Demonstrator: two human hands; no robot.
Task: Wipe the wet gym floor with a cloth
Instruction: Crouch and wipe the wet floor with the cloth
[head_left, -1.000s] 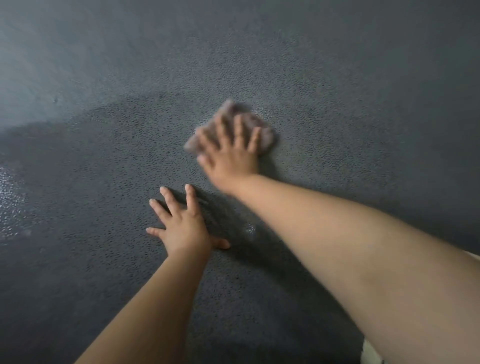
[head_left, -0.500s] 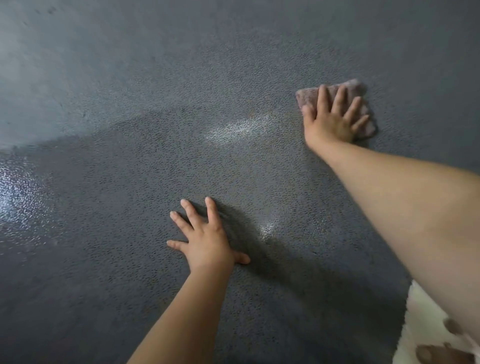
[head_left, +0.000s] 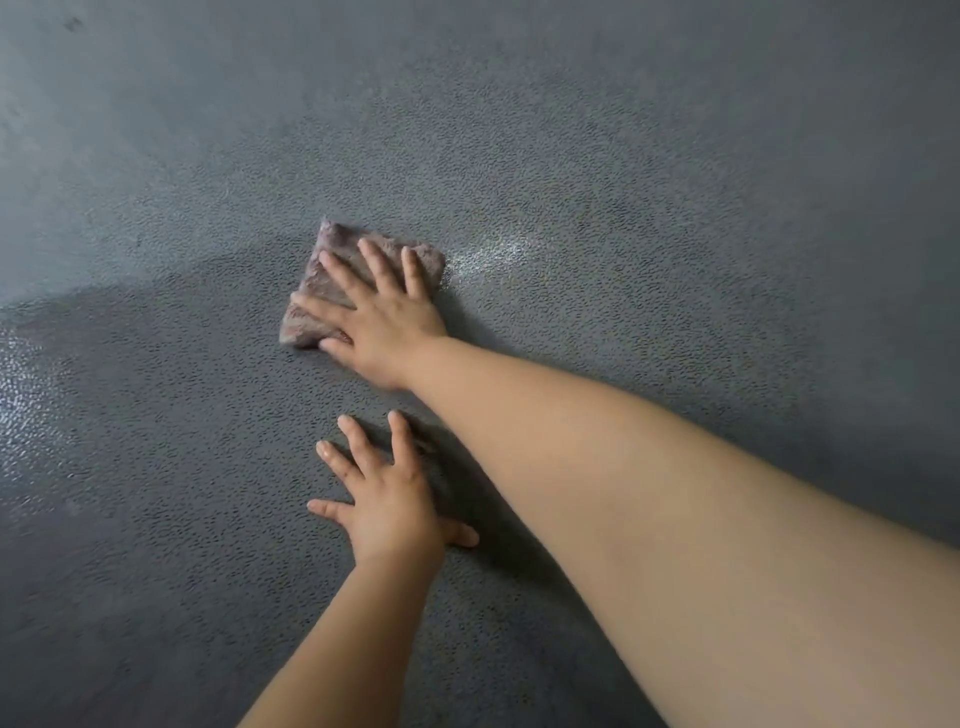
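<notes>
The cloth (head_left: 358, 283) is lying flat on the gym floor (head_left: 649, 182), near the middle of the view. It is pressed down by the right hand (head_left: 382, 322), whose fingers are straight and spread over it. The left hand (head_left: 392, 506) is laid flat on the floor at about 6 o'clock from the cloth, with its fingers spread too; nothing is held in it.

A shiny wet patch (head_left: 493, 254) can be seen at 3 o'clock from the cloth, and more shine at the far 9 o'clock side. These spots could be missed if the strokes are kept short. The left hand could slip, because weight seems to be put on a damp floor.

Half a second ago the cloth was far out at 2 o'clock; it has been swept back toward the middle. The left hand has been kept in its place.
</notes>
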